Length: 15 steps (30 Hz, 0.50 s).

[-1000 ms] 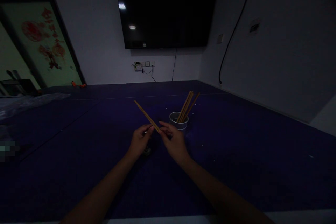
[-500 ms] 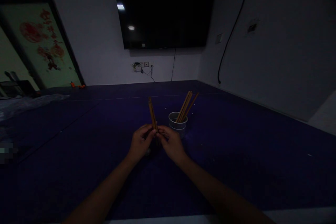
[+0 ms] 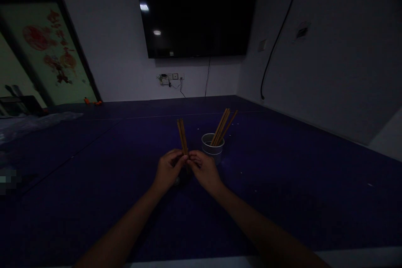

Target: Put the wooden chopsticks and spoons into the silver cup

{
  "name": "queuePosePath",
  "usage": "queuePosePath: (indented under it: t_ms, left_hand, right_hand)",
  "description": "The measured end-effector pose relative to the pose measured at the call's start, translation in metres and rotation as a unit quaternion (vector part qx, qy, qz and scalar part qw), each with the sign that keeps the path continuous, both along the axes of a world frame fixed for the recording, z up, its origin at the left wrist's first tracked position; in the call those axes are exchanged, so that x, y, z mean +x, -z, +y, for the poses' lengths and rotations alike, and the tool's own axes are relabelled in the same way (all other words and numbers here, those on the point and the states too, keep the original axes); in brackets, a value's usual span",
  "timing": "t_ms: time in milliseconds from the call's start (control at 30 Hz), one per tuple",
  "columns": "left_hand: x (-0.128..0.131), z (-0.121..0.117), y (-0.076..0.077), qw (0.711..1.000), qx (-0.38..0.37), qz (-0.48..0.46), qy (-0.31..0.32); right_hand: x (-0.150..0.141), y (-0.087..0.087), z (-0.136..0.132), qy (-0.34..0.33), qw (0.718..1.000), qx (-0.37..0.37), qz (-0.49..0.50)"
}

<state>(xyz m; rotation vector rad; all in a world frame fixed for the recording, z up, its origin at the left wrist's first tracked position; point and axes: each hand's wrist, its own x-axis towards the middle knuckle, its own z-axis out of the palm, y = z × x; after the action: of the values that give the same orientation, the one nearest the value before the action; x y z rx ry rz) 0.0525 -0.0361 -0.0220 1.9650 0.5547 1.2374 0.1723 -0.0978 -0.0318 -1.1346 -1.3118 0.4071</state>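
Between my two hands a small bunch of brown wooden chopsticks (image 3: 182, 136) stands nearly upright, its top leaning slightly left. My left hand (image 3: 168, 169) pinches the lower part between thumb and fingers. From the other side my right hand (image 3: 204, 171) closes its fingertips on the same bunch. How many sticks there are I cannot tell. Just beyond my right hand is a round grey metal cup (image 3: 213, 150), partly hidden by that hand. Several more chopsticks (image 3: 222, 127) lean to the right inside it. Something small and shiny (image 3: 177, 181) lies beneath my left hand, too dark to name.
A dark blue surface (image 3: 125, 167) spreads under my hands, with small white specks on it. Crumpled clear plastic (image 3: 40, 123) and a small orange object (image 3: 93, 101) lie at the left. A television (image 3: 201, 12) hangs on the far wall; a black cable (image 3: 276, 42) runs down the right wall.
The tops of the held chopsticks have dipped a little and fanned slightly apart. Both hands keep almost the same place, and the cup has not moved.
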Motion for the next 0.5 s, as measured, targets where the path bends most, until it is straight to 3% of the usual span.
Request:
queuePosePath:
  t_ms: [233,500]
  left_hand:
    - [-0.0017,-0.0034,-0.0025,0.998,0.051,0.015,-0.023]
    - [-0.0019,-0.0074,-0.0057,0.993,0.102,0.017,-0.061]
  right_hand:
    - [0.0002,0.0004,-0.0004,0.006,1.0,0.002,0.005]
    - [0.0034,-0.0044,-0.0053,0.055,0.993,0.031,-0.101]
